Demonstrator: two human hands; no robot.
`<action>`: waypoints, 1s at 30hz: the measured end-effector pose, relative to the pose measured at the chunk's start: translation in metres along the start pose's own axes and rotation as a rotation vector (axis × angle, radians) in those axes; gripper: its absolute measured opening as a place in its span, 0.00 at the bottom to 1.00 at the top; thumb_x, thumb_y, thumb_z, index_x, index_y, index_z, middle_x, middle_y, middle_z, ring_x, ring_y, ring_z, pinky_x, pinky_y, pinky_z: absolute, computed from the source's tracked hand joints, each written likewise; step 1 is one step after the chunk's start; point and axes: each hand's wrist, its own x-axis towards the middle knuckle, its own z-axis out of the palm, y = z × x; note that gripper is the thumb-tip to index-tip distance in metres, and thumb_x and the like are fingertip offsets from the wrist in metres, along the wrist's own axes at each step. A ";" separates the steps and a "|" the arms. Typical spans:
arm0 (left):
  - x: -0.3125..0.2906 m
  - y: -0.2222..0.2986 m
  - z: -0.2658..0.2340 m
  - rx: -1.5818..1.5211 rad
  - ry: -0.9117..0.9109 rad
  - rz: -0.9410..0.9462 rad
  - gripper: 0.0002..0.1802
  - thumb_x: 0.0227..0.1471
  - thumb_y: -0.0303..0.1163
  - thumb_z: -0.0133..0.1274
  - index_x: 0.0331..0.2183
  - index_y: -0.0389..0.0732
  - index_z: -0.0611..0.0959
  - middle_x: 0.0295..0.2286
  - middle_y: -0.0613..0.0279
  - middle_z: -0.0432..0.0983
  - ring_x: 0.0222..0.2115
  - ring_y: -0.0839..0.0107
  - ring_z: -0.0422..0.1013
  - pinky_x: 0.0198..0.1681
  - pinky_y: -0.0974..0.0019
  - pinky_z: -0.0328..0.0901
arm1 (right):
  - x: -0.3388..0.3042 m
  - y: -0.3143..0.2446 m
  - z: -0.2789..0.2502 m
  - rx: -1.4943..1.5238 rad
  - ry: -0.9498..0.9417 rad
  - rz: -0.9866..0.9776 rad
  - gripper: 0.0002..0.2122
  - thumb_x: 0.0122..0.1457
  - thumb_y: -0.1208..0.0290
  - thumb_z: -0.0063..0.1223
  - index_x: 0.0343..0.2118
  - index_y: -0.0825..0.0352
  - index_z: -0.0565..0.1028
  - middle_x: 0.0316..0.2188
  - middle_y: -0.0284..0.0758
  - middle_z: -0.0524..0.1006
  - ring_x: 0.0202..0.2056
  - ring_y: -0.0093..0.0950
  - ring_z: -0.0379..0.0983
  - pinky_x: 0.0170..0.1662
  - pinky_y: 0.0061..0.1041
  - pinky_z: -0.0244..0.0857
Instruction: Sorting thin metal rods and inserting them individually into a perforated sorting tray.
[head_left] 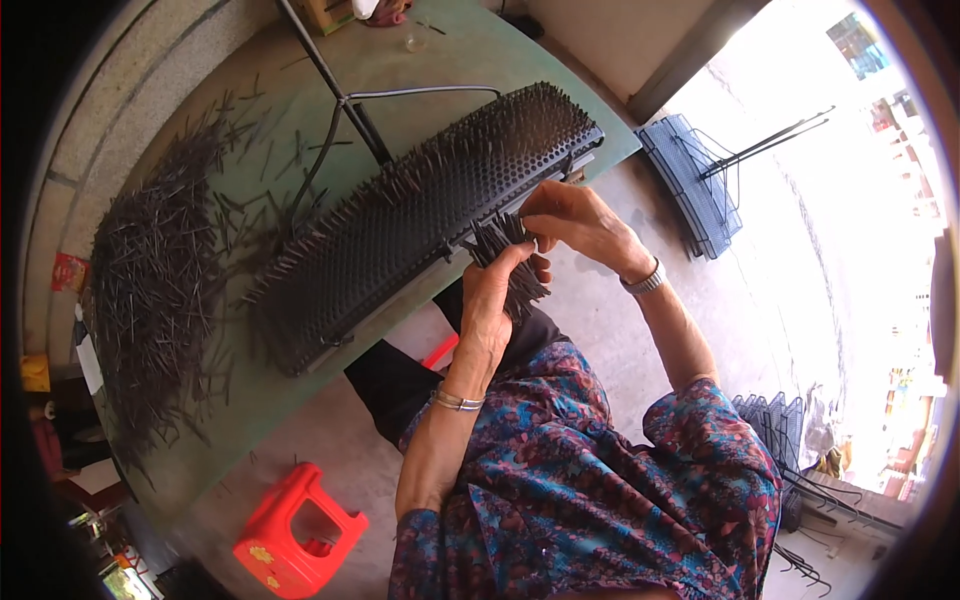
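Observation:
My left hand (490, 290) is closed round a bundle of thin dark sticks (522, 282), held just in front of the perforated rack. At the bundle's upper end, my right hand (580, 222) pinches with thumb and fingers; whether a single stick is between them is too small to tell. The long black perforated rack (400, 235) lies slantwise on the green table. Short sticks stand upright in its holes along the far side and thickly at the right end, while many nearer holes show bare. A large heap of loose dark sticks (155, 280) lies on the table at the left.
A metal rod frame (345, 100) rises behind the rack on the green table (460, 45). A red plastic stool (300, 535) stands on the floor at lower left. Another rack (690, 185) with a long handle lies to the right, and more racks (775, 430) sit at lower right.

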 end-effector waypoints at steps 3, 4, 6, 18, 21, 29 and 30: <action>0.005 -0.003 -0.003 -0.004 0.006 -0.025 0.13 0.49 0.32 0.59 0.36 0.35 0.81 0.25 0.58 0.79 0.26 0.68 0.77 0.27 0.67 0.73 | -0.001 -0.004 -0.006 0.031 -0.045 0.076 0.07 0.60 0.75 0.52 0.36 0.73 0.73 0.26 0.32 0.76 0.29 0.21 0.76 0.33 0.20 0.71; 0.007 -0.002 -0.004 -0.055 0.025 -0.041 0.13 0.48 0.32 0.59 0.35 0.33 0.81 0.28 0.56 0.80 0.27 0.66 0.78 0.27 0.67 0.73 | -0.001 -0.004 -0.009 0.031 -0.041 0.074 0.07 0.60 0.75 0.52 0.36 0.73 0.73 0.26 0.32 0.76 0.29 0.21 0.76 0.33 0.20 0.71; 0.009 -0.001 -0.005 -0.106 0.044 -0.057 0.14 0.48 0.31 0.59 0.35 0.32 0.80 0.31 0.53 0.80 0.28 0.64 0.78 0.27 0.66 0.73 | -0.002 -0.005 -0.015 -0.026 0.042 0.006 0.06 0.60 0.76 0.52 0.36 0.74 0.73 0.27 0.33 0.77 0.29 0.23 0.78 0.34 0.21 0.72; 0.017 -0.002 -0.005 -0.230 -0.018 -0.074 0.12 0.53 0.36 0.57 0.36 0.39 0.76 0.35 0.53 0.77 0.35 0.59 0.76 0.40 0.52 0.74 | 0.039 0.007 -0.031 -0.392 0.676 -0.232 0.05 0.61 0.75 0.50 0.37 0.70 0.72 0.28 0.35 0.81 0.32 0.23 0.81 0.31 0.18 0.70; 0.015 -0.002 -0.006 -0.178 -0.011 -0.077 0.12 0.52 0.36 0.58 0.36 0.41 0.78 0.32 0.56 0.78 0.32 0.64 0.76 0.38 0.55 0.75 | 0.040 0.004 -0.033 -0.434 0.678 -0.284 0.05 0.60 0.74 0.50 0.37 0.70 0.72 0.26 0.35 0.81 0.30 0.23 0.81 0.29 0.19 0.68; 0.010 -0.001 -0.005 -0.118 0.022 -0.059 0.11 0.52 0.37 0.58 0.35 0.42 0.79 0.28 0.58 0.79 0.28 0.68 0.77 0.31 0.61 0.75 | 0.044 0.004 -0.035 -0.419 0.599 -0.210 0.05 0.60 0.72 0.50 0.35 0.69 0.72 0.24 0.36 0.81 0.25 0.23 0.78 0.26 0.21 0.67; 0.010 -0.001 -0.004 -0.102 0.025 -0.057 0.11 0.52 0.36 0.58 0.35 0.41 0.79 0.28 0.58 0.79 0.27 0.69 0.77 0.31 0.62 0.75 | 0.049 0.009 -0.037 -0.442 0.575 -0.255 0.06 0.60 0.72 0.50 0.34 0.69 0.72 0.24 0.36 0.81 0.25 0.23 0.78 0.26 0.22 0.67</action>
